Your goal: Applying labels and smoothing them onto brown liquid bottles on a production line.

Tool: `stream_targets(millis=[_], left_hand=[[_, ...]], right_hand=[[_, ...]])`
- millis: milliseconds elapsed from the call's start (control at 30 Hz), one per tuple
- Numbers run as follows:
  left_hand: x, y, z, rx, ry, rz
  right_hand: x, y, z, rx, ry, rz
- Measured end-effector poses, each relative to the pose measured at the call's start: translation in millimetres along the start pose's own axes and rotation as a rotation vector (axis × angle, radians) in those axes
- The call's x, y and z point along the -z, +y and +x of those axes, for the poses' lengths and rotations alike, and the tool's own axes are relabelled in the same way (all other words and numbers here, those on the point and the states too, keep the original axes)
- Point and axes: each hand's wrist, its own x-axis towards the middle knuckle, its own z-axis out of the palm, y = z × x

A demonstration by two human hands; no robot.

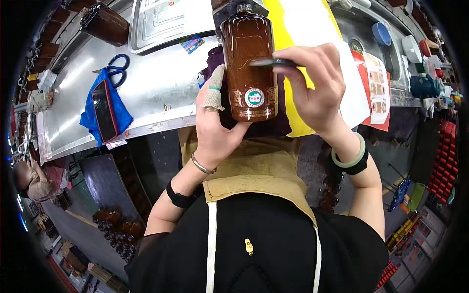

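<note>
A brown glazed bottle (248, 58) with a round label near its base is held upright in front of me, above the edge of a steel worktable (156, 83). My left hand (215, 127) grips the bottle's lower part from the left and below; one finger wears a white fabric guard. My right hand (317, 88) holds a small dark flat tool (271, 62) against the bottle's right side, about halfway up. A dark purple cloth (273, 124) lies behind the bottle.
On the table lie blue-handled scissors (118, 68), a phone (104, 110) on a blue cloth, a steel tray (161, 22), yellow and white sheets (312, 29) and red label sheets (376, 88). A sink with bowls (381, 34) is at the right. Brown bottles (119, 234) stand on the floor.
</note>
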Motion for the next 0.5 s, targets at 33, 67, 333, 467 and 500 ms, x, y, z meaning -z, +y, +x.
stream_targets(millis=[33, 67, 333, 467, 500], left_hand=[[2, 9, 8, -0.049, 0.043, -0.004], [-1, 9, 7, -0.038, 0.070, -0.023], [1, -6, 2, -0.103, 0.047, -0.047], [3, -12, 3, -0.085, -0.039, -0.096], [3, -9, 0, -0.009, -0.049, -0.223]], right_hand=[[3, 11, 2, 0.067, 0.053, -0.173], [2, 4, -4, 0.061, -0.017, -0.106], [2, 2, -8, -0.043, -0.002, -0.031], [8, -30, -33, 0.150, -0.188, 0.122], [12, -41, -36, 0.233, -0.295, 0.243]])
